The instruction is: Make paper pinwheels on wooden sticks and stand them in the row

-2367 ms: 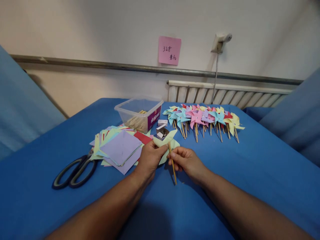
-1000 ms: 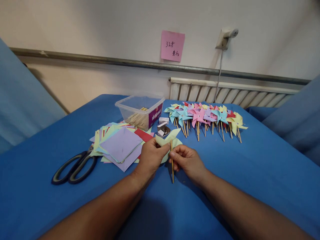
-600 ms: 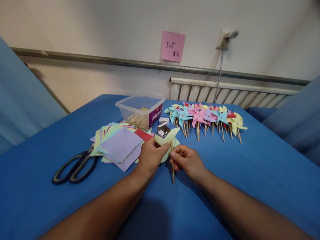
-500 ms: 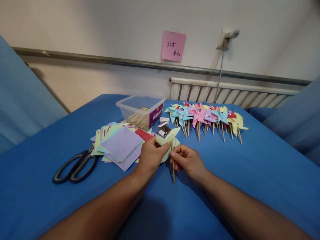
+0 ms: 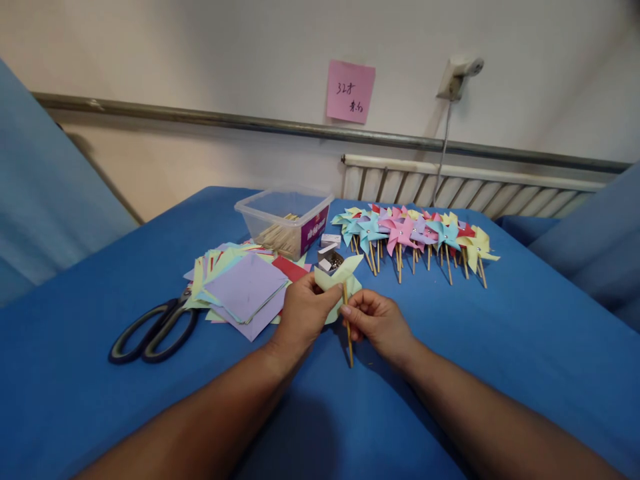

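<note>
My left hand (image 5: 306, 308) is closed on a pale green paper pinwheel (image 5: 353, 285), its thumb near the top of the stick. A thin wooden stick (image 5: 349, 343) runs down from the paper, slightly tilted. The fingers of my right hand (image 5: 373, 319) pinch this stick just below the paper. Right behind the pinwheel stands a small open box (image 5: 330, 257) of metal pins, partly covered by the paper. To the left lies a pile of coloured paper squares (image 5: 245, 287), a purple one on top.
A clear plastic tub (image 5: 280, 220) holds wooden sticks behind the paper pile. Black-handled scissors (image 5: 153, 333) lie at the left. Several finished pinwheels (image 5: 400, 233) are grouped at the back right, near the radiator (image 5: 470, 187). A small white box (image 5: 331, 241) sits beside the tub.
The whole view has shifted slightly, so everything appears a little further right. Both hands keep their hold on the pinwheel and its stick.
</note>
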`<state>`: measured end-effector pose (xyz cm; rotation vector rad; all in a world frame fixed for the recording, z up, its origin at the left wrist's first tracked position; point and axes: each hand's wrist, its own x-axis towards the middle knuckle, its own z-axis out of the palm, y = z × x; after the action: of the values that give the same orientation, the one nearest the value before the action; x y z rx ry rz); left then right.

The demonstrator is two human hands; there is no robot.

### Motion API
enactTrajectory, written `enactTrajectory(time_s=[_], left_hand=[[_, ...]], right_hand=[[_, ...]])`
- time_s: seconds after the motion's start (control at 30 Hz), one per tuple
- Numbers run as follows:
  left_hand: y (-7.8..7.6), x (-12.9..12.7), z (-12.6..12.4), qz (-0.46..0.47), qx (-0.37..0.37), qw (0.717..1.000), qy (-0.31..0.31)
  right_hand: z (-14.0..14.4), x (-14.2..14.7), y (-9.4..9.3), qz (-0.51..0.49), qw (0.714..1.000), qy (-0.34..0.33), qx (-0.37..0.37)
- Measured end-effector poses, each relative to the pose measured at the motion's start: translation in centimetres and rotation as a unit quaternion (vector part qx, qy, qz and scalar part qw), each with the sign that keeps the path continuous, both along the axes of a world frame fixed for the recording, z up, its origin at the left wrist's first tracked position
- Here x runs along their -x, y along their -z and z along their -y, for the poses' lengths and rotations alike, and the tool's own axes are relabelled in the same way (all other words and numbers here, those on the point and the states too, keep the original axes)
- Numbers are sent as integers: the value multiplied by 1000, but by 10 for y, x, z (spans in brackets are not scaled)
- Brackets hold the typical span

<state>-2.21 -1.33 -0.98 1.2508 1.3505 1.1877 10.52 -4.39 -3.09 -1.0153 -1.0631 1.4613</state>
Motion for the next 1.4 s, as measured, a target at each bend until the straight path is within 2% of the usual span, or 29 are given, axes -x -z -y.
enactTrajectory(time_s=[0.33, 0.57, 0.77, 1.23, 1.4], left_hand=[[0, 1, 0, -17, -17, 1000, 14], [-1, -1, 3, 38, -26, 998, 34], [-1, 0, 1, 13, -51, 998, 34], [-12, -2, 6, 38, -46, 998, 38], [-12, -2, 8, 35, -52, 997, 46]], right_hand=[[0, 0, 0, 11, 1000, -3, 7], [-2, -2, -1, 19, 1000, -8, 15], [-3, -3, 0, 31, 999, -7, 17], [-2, -5, -5, 10, 1000, -21, -1], [-1, -5, -6, 35, 999, 3, -9]])
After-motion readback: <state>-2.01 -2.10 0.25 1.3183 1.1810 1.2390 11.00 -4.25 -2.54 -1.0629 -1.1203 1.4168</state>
